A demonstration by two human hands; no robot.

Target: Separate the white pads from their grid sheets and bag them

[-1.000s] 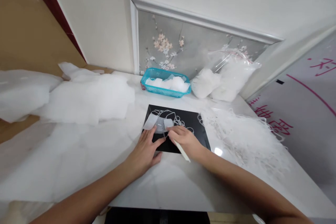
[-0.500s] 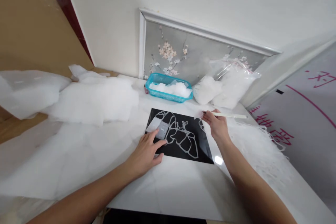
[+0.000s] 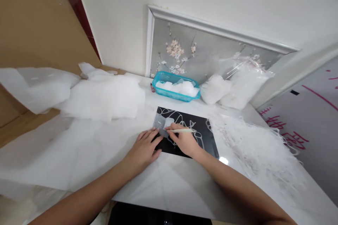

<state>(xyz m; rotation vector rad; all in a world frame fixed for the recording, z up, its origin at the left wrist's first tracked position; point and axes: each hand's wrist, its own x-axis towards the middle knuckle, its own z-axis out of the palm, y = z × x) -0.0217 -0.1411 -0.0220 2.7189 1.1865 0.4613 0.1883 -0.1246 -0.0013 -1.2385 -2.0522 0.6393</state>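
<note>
My left hand [image 3: 146,148] lies flat with its fingers spread at the left edge of a black board [image 3: 171,148]. Its fingertips rest by a small grey plate [image 3: 159,122]. Between the fingers of my right hand [image 3: 186,143] is a slim, pale, pen-like tool [image 3: 187,130], its tip pointing left. That tip is beside a small white piece [image 3: 169,123] that overlaps the grey plate; whether they touch I cannot tell. Thin whitish looped strips [image 3: 200,140] lie across the board, partly covered by my right hand.
Behind the board stands a blue basket [image 3: 175,96] with white pieces inside. A clear bag of white material [image 3: 241,89] is to its right. Thin white scraps [image 3: 253,151] heap on the right, and white sheets [image 3: 105,96] on the left. A marked whiteboard [image 3: 311,112] borders the right side.
My right hand has moved left with the pen-like tool, from the board's far right corner to the grey plate. A white piece now shows there. My left hand stays at the board's left edge.
</note>
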